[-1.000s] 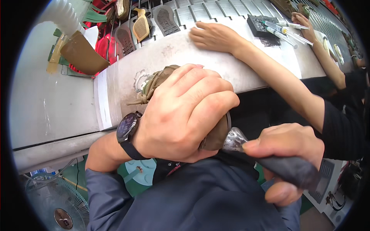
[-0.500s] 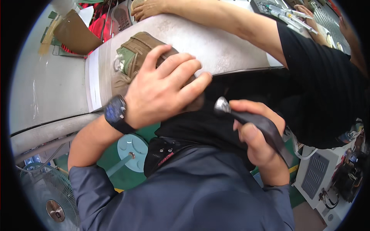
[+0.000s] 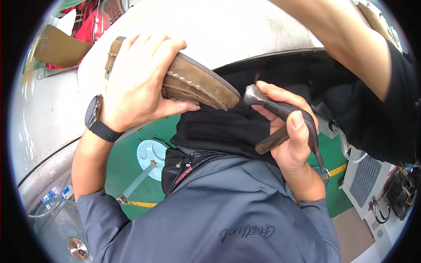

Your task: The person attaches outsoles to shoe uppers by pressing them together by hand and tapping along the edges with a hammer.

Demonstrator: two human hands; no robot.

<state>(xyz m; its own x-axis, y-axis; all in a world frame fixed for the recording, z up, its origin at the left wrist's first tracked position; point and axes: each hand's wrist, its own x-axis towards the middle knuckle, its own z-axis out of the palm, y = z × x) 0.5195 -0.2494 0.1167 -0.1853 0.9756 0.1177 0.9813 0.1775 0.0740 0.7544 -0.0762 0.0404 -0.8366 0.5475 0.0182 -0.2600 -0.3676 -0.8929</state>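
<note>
My left hand (image 3: 136, 79), with a dark watch on its wrist, grips a brown suede shoe (image 3: 199, 85) from above. The shoe is tipped on its side, and the edge of its dark sole shows along the top. Light rope-like stitching runs along its upper; my fingers hide its middle. In my right hand (image 3: 291, 127) is a shoemaker's hammer (image 3: 285, 107), held close to its head. Its shiny round face points at one end of the shoe, with a small gap between them. The hammer's short wooden handle (image 3: 272, 140) sticks out below my fingers.
A co-worker's bare arm (image 3: 346, 39) reaches across the pale worktable (image 3: 245, 26) at upper right. Brown sheet material (image 3: 61, 46) and red items lie at far left. Below stand a light-blue round stool (image 3: 151, 160), a fan (image 3: 61, 223) and a white machine (image 3: 368, 188).
My left hand has lifted the shoe off the table and turned it so its sole edge shows. The hammer has moved up slightly and its handle has come into sight. The view has shifted.
</note>
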